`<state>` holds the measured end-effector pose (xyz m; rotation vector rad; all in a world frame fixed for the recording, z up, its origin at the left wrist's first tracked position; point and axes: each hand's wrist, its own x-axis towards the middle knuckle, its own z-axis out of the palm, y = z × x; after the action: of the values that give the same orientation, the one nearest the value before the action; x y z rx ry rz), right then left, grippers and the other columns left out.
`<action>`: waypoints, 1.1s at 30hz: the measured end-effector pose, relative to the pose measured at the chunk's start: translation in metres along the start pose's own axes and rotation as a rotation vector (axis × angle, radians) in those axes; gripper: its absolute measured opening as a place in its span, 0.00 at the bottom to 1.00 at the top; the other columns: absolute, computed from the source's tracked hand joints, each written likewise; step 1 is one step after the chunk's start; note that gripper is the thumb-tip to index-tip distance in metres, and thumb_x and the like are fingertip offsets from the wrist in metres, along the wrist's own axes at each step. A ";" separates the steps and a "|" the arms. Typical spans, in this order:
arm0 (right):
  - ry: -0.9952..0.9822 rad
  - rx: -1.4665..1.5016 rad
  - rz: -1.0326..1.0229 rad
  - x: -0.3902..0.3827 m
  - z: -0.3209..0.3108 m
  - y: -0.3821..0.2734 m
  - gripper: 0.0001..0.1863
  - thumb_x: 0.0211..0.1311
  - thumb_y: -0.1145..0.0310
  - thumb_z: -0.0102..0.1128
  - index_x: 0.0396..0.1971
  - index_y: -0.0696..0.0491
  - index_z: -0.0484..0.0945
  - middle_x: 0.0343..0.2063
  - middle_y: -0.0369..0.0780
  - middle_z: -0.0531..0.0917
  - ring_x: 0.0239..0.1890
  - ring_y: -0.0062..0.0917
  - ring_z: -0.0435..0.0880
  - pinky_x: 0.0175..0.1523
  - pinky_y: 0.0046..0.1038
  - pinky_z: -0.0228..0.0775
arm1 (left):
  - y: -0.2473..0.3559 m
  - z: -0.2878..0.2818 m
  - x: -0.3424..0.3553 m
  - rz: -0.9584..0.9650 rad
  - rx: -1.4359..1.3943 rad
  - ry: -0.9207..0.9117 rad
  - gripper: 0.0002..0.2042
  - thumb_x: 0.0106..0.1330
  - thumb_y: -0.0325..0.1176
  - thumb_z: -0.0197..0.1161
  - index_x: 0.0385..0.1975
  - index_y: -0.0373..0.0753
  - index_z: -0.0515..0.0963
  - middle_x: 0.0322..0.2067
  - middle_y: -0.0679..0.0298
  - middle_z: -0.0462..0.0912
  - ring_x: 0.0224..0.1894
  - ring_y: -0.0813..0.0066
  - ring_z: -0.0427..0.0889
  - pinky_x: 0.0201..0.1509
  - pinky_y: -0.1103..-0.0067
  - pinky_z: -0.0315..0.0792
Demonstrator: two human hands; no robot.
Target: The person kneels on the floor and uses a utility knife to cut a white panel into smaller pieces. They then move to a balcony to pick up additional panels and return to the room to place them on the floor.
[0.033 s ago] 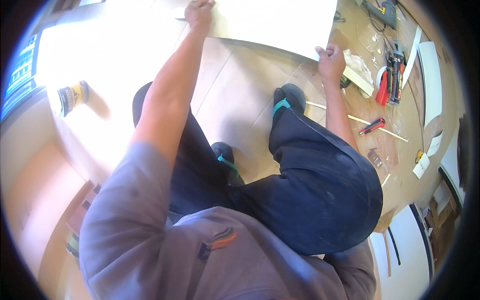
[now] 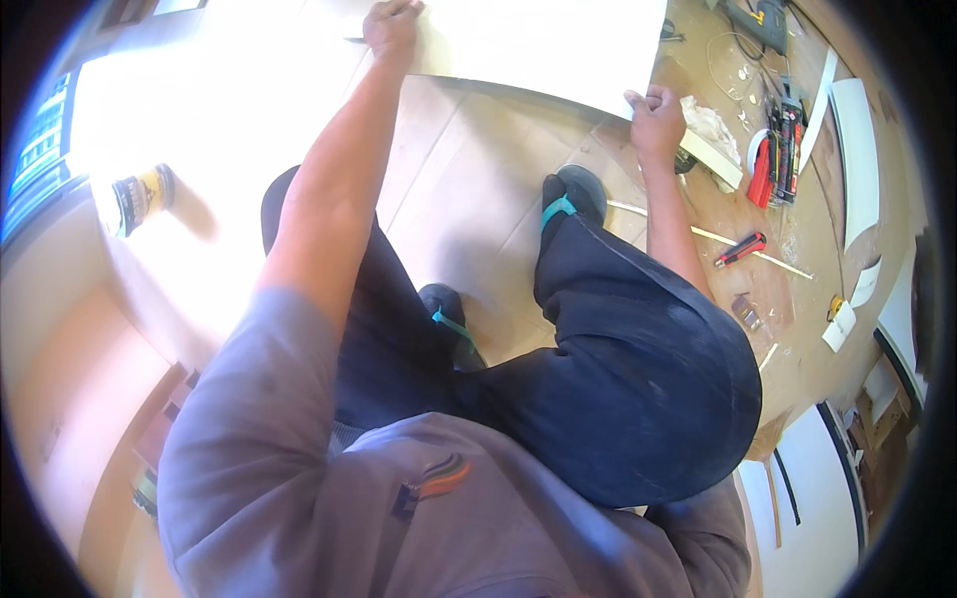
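A large white panel (image 2: 538,50) is stretched out ahead of me, glaring in the light, and its far part runs out of the picture. My left hand (image 2: 392,32) is closed on its left side, fingers curled. At the near right corner my right hand (image 2: 658,125) pinches the edge with thumb and fingers. A crumpled whitish cloth or paper (image 2: 710,128) and a pale strip of board (image 2: 710,159) lie just right of that hand. Both forearms reach forward over my bent knees.
Right of me on the floor lie a red-and-black cutter knife (image 2: 741,249), a thin stick (image 2: 778,261), a caulking gun (image 2: 790,149), a corded power tool (image 2: 760,25) and white strips (image 2: 857,159). A can (image 2: 143,197) stands at the left. My sandalled feet (image 2: 578,194) are below the panel.
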<state>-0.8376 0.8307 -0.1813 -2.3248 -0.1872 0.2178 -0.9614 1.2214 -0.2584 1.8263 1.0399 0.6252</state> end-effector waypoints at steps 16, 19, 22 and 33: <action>-0.021 -0.037 0.041 0.008 -0.001 0.000 0.17 0.54 0.67 0.77 0.40 0.57 0.82 0.32 0.43 0.88 0.35 0.34 0.87 0.45 0.35 0.78 | 0.019 -0.004 0.005 -0.080 0.208 -0.002 0.15 0.62 0.40 0.74 0.44 0.37 0.88 0.49 0.59 0.84 0.51 0.65 0.83 0.61 0.72 0.75; -0.049 -0.015 0.062 0.012 0.000 0.001 0.17 0.54 0.66 0.77 0.41 0.57 0.82 0.32 0.43 0.89 0.36 0.33 0.88 0.45 0.34 0.78 | 0.019 -0.007 0.007 -0.062 0.269 -0.005 0.15 0.63 0.39 0.74 0.45 0.38 0.88 0.49 0.58 0.84 0.51 0.64 0.83 0.60 0.72 0.75; -0.054 -0.033 0.066 0.013 -0.001 0.003 0.18 0.54 0.66 0.77 0.40 0.57 0.82 0.33 0.43 0.89 0.36 0.33 0.88 0.46 0.34 0.78 | 0.022 -0.004 0.004 -0.074 0.255 0.007 0.15 0.63 0.39 0.73 0.45 0.37 0.88 0.48 0.58 0.84 0.49 0.64 0.83 0.59 0.73 0.76; -0.047 -0.049 0.011 0.013 0.002 0.008 0.17 0.54 0.64 0.77 0.39 0.56 0.81 0.32 0.43 0.88 0.35 0.35 0.87 0.45 0.35 0.78 | 0.007 -0.002 0.012 -0.103 0.208 -0.054 0.17 0.64 0.40 0.73 0.47 0.36 0.87 0.47 0.57 0.84 0.47 0.67 0.83 0.55 0.72 0.76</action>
<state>-0.8252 0.8286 -0.1896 -2.3709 -0.2058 0.2762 -0.9537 1.2314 -0.2514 1.9423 1.1910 0.4165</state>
